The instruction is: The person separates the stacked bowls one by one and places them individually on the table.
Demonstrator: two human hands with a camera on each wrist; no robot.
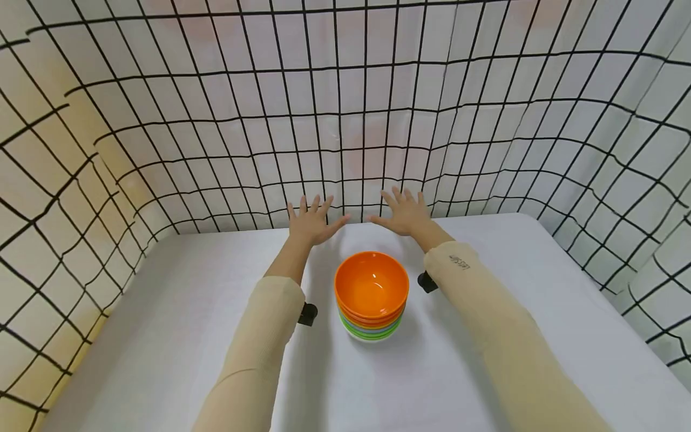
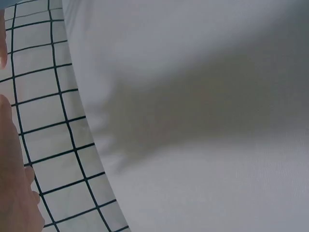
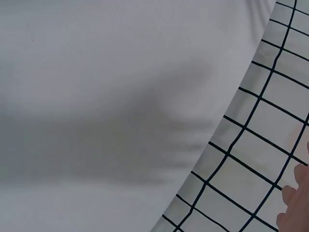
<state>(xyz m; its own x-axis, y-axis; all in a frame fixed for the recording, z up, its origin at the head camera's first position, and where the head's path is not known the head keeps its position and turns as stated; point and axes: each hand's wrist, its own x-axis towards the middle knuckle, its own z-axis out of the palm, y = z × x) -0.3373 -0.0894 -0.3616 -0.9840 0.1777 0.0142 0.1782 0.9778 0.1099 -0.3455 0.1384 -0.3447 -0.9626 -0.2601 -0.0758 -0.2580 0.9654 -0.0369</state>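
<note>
A stack of nested bowls (image 1: 371, 285) stands on the white table, orange on top with grey-blue and green rims below. Beyond the stack, toward the table's far edge, my left hand (image 1: 312, 223) is held out with fingers spread and nothing in it. To its right, my right hand (image 1: 405, 213) is spread the same way, also holding nothing. The thumbs point toward each other with a gap between. In the left wrist view part of the left hand (image 2: 17, 179) shows at the edge; the right wrist view catches only some fingers of the right hand (image 3: 297, 203).
A white sheet with a black grid (image 1: 351, 132) rises behind the table and along both sides. The white tabletop (image 1: 205, 312) stretches left and right of the bowls. Shadows of both arms fall across it. A small black wrist piece (image 1: 308, 314) sits under the left forearm.
</note>
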